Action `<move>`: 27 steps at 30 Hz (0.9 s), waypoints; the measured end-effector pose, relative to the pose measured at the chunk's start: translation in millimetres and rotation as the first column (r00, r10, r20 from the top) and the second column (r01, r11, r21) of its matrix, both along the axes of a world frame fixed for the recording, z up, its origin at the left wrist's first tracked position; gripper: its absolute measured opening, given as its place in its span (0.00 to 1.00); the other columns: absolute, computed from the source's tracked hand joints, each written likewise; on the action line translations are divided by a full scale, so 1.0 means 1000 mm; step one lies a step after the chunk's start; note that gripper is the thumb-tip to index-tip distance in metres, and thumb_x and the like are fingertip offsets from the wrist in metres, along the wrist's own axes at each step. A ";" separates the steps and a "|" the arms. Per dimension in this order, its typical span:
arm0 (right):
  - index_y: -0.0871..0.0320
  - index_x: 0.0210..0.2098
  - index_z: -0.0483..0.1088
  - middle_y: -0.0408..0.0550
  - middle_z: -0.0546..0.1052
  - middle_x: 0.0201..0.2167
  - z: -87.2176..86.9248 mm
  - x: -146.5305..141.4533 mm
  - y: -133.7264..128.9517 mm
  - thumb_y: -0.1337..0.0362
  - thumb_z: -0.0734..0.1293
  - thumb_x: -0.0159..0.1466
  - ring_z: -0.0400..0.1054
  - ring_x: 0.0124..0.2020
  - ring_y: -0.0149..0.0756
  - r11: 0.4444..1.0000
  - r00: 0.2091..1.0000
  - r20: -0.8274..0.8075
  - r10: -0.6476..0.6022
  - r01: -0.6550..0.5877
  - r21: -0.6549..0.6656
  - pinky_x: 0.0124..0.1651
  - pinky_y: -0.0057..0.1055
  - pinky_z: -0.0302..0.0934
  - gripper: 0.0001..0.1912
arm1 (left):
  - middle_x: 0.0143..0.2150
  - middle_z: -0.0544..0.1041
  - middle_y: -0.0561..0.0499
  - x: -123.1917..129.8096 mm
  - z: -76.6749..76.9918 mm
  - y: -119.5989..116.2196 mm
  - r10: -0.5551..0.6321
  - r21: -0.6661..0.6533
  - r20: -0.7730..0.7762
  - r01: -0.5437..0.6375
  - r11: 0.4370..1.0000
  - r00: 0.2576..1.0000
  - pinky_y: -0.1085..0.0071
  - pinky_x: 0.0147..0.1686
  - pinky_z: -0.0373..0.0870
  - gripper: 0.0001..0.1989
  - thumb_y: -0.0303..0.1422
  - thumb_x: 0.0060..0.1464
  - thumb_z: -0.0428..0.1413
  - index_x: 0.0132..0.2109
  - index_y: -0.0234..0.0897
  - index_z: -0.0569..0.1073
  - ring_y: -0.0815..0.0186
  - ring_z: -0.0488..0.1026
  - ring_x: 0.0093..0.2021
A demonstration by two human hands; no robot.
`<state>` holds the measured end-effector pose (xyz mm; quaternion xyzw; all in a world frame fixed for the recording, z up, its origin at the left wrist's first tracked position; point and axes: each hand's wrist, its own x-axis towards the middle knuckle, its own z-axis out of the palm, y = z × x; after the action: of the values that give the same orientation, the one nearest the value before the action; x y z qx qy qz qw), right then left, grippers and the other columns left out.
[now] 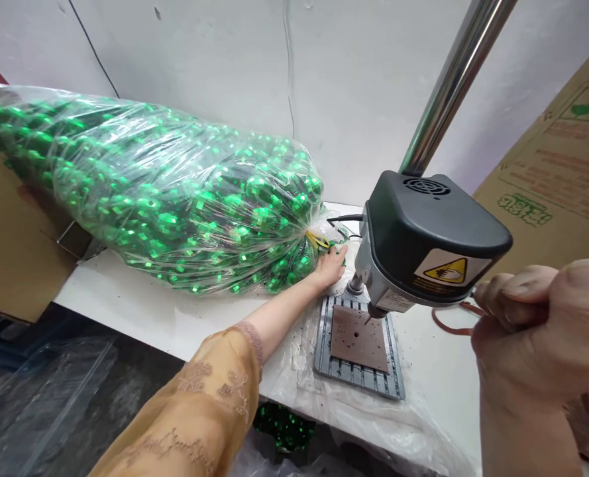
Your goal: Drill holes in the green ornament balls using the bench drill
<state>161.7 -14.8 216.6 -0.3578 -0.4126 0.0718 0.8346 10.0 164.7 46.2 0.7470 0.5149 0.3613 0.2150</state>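
Observation:
My left hand reaches forward beside the tied neck of a large clear plastic bag full of shiny green faceted beads. Its fingers are stretched out by some green beads, partly hidden behind the hand. A yellow tie closes the bag's neck. On the right, my right hand is closed in a fist beside the black head of a small bench drill press. What it grips is hidden by the fingers. Below the drill bit, a brown plate with a dark hole lies on the slotted grey base.
Behind the drill head rises a slanted steel column. Cardboard boxes stand at the left and right. Plastic sheeting lies along the white table's front edge, with more green beads below it. Dark crumbs dot the base.

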 end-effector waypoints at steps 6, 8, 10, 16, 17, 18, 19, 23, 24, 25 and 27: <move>0.54 0.18 0.68 0.37 0.63 0.13 -0.007 0.004 0.002 0.60 0.70 0.62 0.52 0.14 0.26 0.994 0.998 0.016 0.064 -0.065 0.088 0.17 0.34 0.47 0.17 | 0.59 0.71 0.39 -0.039 -0.014 -0.063 0.012 0.038 -0.299 0.000 0.999 0.954 0.59 0.48 0.75 0.22 0.35 0.66 0.58 0.65 0.43 0.73 0.51 0.79 0.48; 0.54 0.18 0.69 0.36 0.63 0.13 -0.006 0.003 0.002 0.60 0.70 0.62 0.52 0.14 0.26 0.995 0.998 0.020 0.057 -0.059 0.085 0.17 0.34 0.46 0.17 | 0.59 0.72 0.40 -0.059 -0.024 -0.085 0.001 0.107 -0.388 0.044 0.993 0.922 0.61 0.48 0.75 0.23 0.36 0.65 0.58 0.66 0.46 0.73 0.53 0.78 0.49; 0.54 0.18 0.68 0.36 0.63 0.13 -0.005 0.001 0.002 0.59 0.70 0.62 0.53 0.14 0.26 0.995 0.999 0.017 0.047 -0.048 0.082 0.17 0.34 0.45 0.18 | 0.59 0.73 0.41 -0.077 -0.034 -0.100 0.009 0.159 -0.390 0.058 0.986 0.921 0.60 0.51 0.74 0.22 0.34 0.65 0.59 0.64 0.46 0.74 0.53 0.78 0.50; 0.55 0.18 0.67 0.36 0.63 0.13 -0.004 0.001 0.002 0.60 0.69 0.62 0.52 0.13 0.24 0.996 0.999 -0.012 0.047 -0.046 0.071 0.16 0.31 0.43 0.18 | 0.58 0.75 0.43 -0.100 -0.042 -0.110 -0.019 0.214 -0.116 0.043 0.976 0.993 0.57 0.60 0.72 0.23 0.35 0.65 0.60 0.66 0.44 0.73 0.54 0.75 0.60; 0.55 0.18 0.67 0.36 0.63 0.13 -0.004 0.001 0.001 0.60 0.70 0.62 0.52 0.13 0.23 0.997 0.999 -0.014 0.051 -0.050 0.062 0.16 0.31 0.43 0.18 | 0.59 0.74 0.43 -0.100 -0.040 -0.112 -0.035 0.224 -0.067 0.049 0.973 0.997 0.56 0.61 0.72 0.22 0.35 0.65 0.60 0.65 0.44 0.74 0.54 0.74 0.60; 0.55 0.18 0.67 0.36 0.63 0.13 -0.003 0.001 0.001 0.59 0.70 0.62 0.52 0.13 0.23 0.997 0.998 -0.016 0.055 -0.054 0.053 0.16 0.31 0.43 0.18 | 0.59 0.73 0.42 -0.099 -0.037 -0.113 -0.045 0.234 -0.018 0.048 0.971 0.999 0.56 0.61 0.72 0.21 0.35 0.65 0.60 0.64 0.45 0.75 0.55 0.74 0.60; 0.55 0.18 0.67 0.36 0.63 0.13 -0.003 0.001 0.000 0.59 0.70 0.62 0.52 0.13 0.23 0.997 0.998 -0.019 0.058 -0.057 0.044 0.16 0.30 0.43 0.17 | 0.59 0.72 0.42 -0.098 -0.034 -0.116 -0.049 0.241 0.035 0.039 0.970 0.998 0.55 0.62 0.72 0.19 0.34 0.64 0.61 0.61 0.44 0.77 0.55 0.74 0.60; 0.55 0.17 0.66 0.35 0.63 0.12 -0.001 0.001 -0.001 0.59 0.70 0.61 0.52 0.13 0.22 0.996 0.997 -0.031 0.073 -0.072 0.045 0.15 0.30 0.43 0.18 | 0.57 0.70 0.42 -0.089 -0.018 -0.133 -0.009 0.113 0.362 -0.034 0.993 0.932 0.57 0.58 0.76 0.15 0.41 0.60 0.65 0.52 0.42 0.83 0.55 0.74 0.58; 0.55 0.17 0.66 0.35 0.64 0.12 -0.001 0.001 0.000 0.59 0.70 0.61 0.52 0.13 0.22 0.996 0.996 -0.033 0.077 -0.075 0.049 0.16 0.29 0.43 0.18 | 0.56 0.72 0.42 -0.086 -0.014 -0.137 0.013 0.021 0.476 -0.026 0.999 0.879 0.58 0.54 0.78 0.17 0.45 0.60 0.64 0.51 0.41 0.83 0.55 0.75 0.56; 0.55 0.17 0.66 0.35 0.64 0.12 -0.001 0.001 0.000 0.59 0.71 0.61 0.52 0.13 0.22 0.995 0.996 -0.036 0.080 -0.078 0.054 0.16 0.29 0.43 0.18 | 0.54 0.73 0.42 -0.083 -0.010 -0.141 0.045 -0.083 0.585 0.005 0.997 0.810 0.60 0.50 0.79 0.20 0.49 0.60 0.63 0.50 0.40 0.83 0.56 0.77 0.53; 0.55 0.17 0.66 0.35 0.65 0.12 -0.002 0.001 0.001 0.59 0.71 0.60 0.52 0.12 0.22 0.995 0.996 -0.040 0.081 -0.079 0.062 0.16 0.30 0.43 0.18 | 0.51 0.78 0.43 -0.076 -0.005 -0.147 0.120 -0.253 0.740 0.108 0.962 0.662 0.63 0.44 0.79 0.27 0.55 0.60 0.62 0.52 0.38 0.83 0.58 0.78 0.47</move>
<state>162.8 -13.7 215.1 -0.3138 -0.4106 0.1003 0.8502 -66.1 17.5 41.6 0.4929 0.4283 0.5620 0.5077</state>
